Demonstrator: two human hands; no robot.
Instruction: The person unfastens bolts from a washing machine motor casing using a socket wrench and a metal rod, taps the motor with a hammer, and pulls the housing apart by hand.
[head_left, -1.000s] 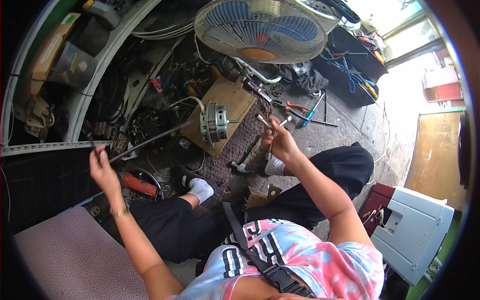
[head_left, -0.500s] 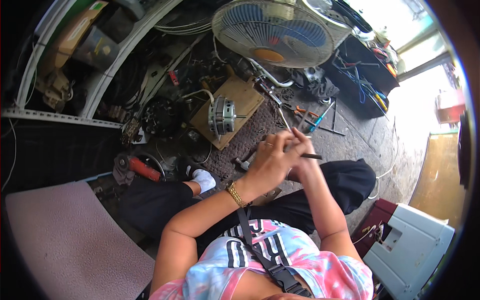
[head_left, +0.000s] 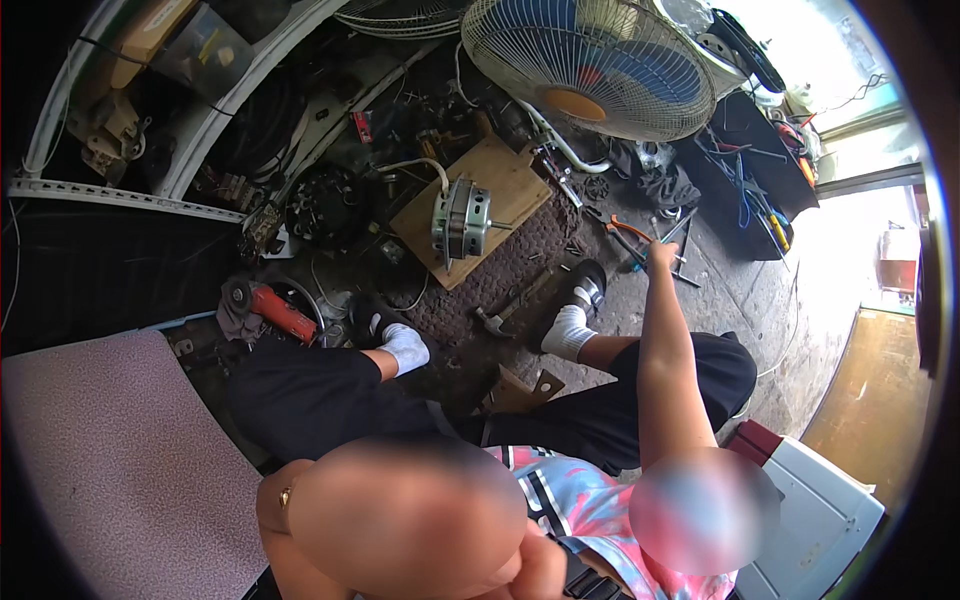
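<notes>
My right arm stretches forward to the floor at the right, where my right hand [head_left: 662, 254] is closed at the handle end of orange-handled pliers [head_left: 629, 229]. A blue-handled tool [head_left: 639, 264] and a dark metal frame [head_left: 685, 240] lie beside that hand. My left arm is bent back close to me, with a gold watch [head_left: 286, 495] at the wrist. A blurred patch covers most of my left hand, so its fingers and anything in them cannot be made out. An electric motor [head_left: 465, 222] with its shaft pointing right rests on a wooden board [head_left: 415, 228] ahead.
A large fan [head_left: 590, 65] stands beyond the board. Right of it is a black tool box [head_left: 745, 180]. A hammer [head_left: 495, 318] lies between my feet, and a red angle grinder [head_left: 282, 312] at the left. A padded seat [head_left: 130, 450] is near left, a white appliance [head_left: 815, 510] near right.
My hands, together over my lap around a dark rod-like tool, have parted. The right has reached forward to the pliers; the left has drawn back toward me. The view has shifted slightly.
</notes>
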